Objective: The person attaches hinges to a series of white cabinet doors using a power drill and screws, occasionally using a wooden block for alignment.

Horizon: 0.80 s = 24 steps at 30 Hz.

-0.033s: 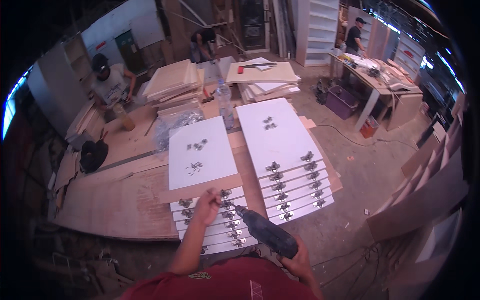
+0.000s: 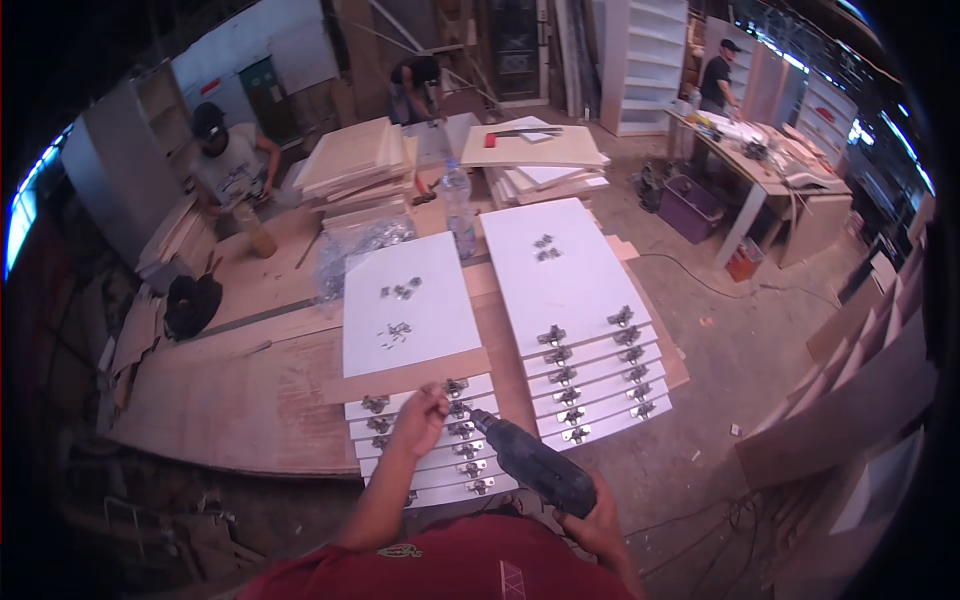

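My right hand (image 2: 597,520) grips the handle end of a black power drill (image 2: 540,466), its tip pointing up and left at a metal cabinet hinge (image 2: 458,409) on the left stack of white panels (image 2: 440,492). Beside that hinge, my left hand (image 2: 422,418) has its fingers pinched together; whatever they hold is too small to make out. More hinges line the stepped edges of this stack and of the right-hand white panels (image 2: 560,285). On the upper left panel (image 2: 415,260) lie a pile of small screws (image 2: 396,331) and several loose metal pieces (image 2: 402,288).
Behind the panels stand a plastic bottle (image 2: 458,205), a clear plastic bag (image 2: 355,262) and stacked boards (image 2: 350,165). A black cap-like thing (image 2: 192,305) lies at left on the wooden table (image 2: 230,410). Three other people work farther off. Leaning boards (image 2: 830,420) flank the right side.
The whole view has shifted very slightly. My hands and the drill keep the same place at the hinge.
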Available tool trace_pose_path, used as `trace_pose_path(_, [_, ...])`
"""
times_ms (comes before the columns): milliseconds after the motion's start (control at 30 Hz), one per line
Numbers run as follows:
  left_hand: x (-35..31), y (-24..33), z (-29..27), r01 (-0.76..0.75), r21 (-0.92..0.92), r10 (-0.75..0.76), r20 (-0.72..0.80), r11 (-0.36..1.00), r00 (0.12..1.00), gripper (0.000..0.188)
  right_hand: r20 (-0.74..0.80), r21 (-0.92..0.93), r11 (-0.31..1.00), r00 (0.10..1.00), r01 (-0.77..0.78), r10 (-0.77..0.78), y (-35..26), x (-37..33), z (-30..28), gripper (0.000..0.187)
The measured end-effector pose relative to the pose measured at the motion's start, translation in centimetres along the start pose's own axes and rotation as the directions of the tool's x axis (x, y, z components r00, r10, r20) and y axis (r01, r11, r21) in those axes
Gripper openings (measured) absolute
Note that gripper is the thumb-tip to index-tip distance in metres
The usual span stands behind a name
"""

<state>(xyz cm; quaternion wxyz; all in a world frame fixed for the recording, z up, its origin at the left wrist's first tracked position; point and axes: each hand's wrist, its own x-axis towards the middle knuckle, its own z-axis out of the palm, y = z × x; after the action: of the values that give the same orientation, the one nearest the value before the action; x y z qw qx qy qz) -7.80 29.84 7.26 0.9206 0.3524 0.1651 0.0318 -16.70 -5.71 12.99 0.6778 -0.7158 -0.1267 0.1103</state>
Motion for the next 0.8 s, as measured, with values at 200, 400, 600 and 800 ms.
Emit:
trace_pose_path(200, [-4.1,-1.4,0.2,0.086,-0.094,-0.085,0.016,0.992,0.996,0.018,0.064,0.06,0.991,0.991,-0.122,0.118,1.5,0.8,0.8,0.063])
trace_pose_path(400, [-4.2,-2.4,-0.2,0.093,-0.224,-0.101,-0.024,0.97,0.995,0.024,0.076,0.214,0.946,0.97,-0.244,0.233,-0.6,0.4,1.3,0.061])
trace_pose_path(600, [-3.5,-2.9,0.0,0.212,-0.354,-0.217,0.026,0.911,0.976,0.019,0.022,0.197,0.922,0.941,-0.334,0.337,0.0,0.4,1.0,0.059])
trace_pose_path(800, [-5.6,-3.8,-1.3,0.253,-0.409,-0.25,0.06,0.877,0.966,0.021,0.053,0.107,0.94,0.946,-0.325,0.321,-0.2,-0.7,0.2,0.068])
